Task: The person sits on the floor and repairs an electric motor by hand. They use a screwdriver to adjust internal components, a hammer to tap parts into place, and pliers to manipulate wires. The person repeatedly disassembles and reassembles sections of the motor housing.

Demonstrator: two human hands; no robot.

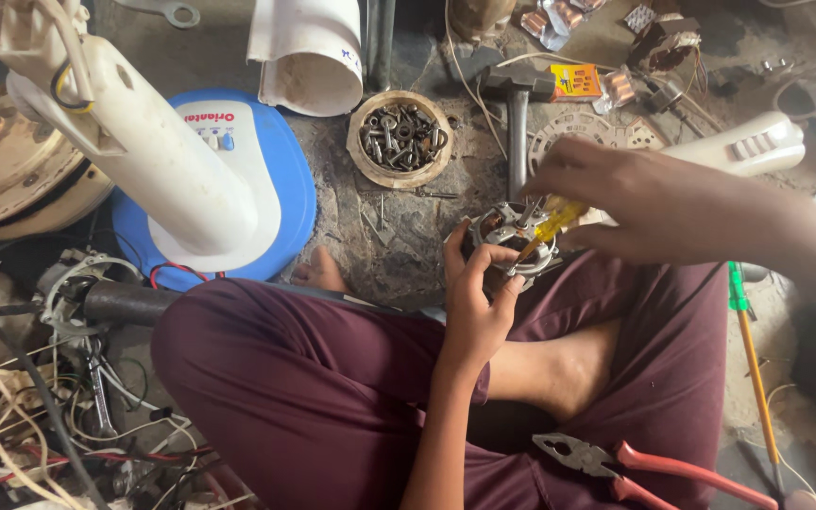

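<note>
Pliers [649,465] lie unused; left hand [477,300] pinches the opened motor [512,236], right hand [635,203] grips a screwdriver [550,225] working inside it.

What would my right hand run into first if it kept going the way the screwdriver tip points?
The right hand aims the yellow-handled screwdriver down-left into the small motor held by the left hand. The motor comes first; the tip already looks at it, though depth is unclear.

motor [507,236]: dull metal | screwdriver handle [552,223]: glossy yellow plastic | trousers [314,378]: matt maroon cloth
</note>
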